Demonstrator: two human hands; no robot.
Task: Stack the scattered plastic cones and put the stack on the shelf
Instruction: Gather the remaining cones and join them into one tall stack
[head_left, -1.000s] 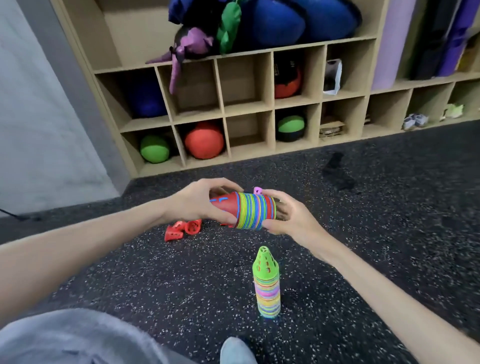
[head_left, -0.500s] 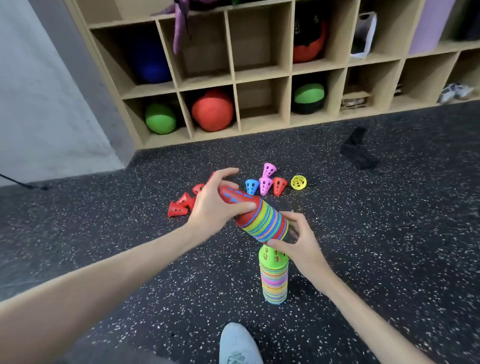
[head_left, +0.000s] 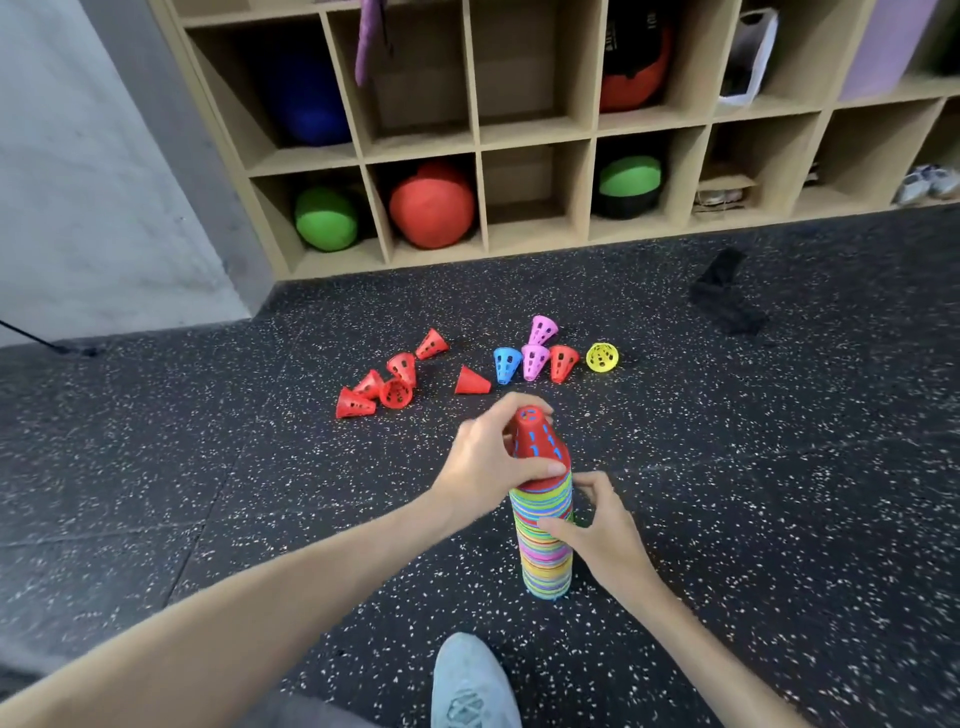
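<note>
A: Where's the cone stack (head_left: 544, 540)?
B: Upright at six o'clock. Left hand (head_left: 485, 465) grips its red top; right hand (head_left: 597, 530) pinches mid-stack.
A: Press straight down, seating rims evenly

I have one view only, from the head-worn camera, so no second view overlaps it. It looks forward and steeply down over the person's own forearms at the speckled floor (head_left: 208, 493). Wide-angle lens: straight edges of the shelf (head_left: 587, 234) bow near the frame borders. Near field: left hand (head_left: 493, 462), right hand (head_left: 602, 530) and the cone stack (head_left: 545, 545) sit close, just below centre. A shoe (head_left: 472, 686) marks the bottom edge. The shelf fills the top, farthest off.
</note>
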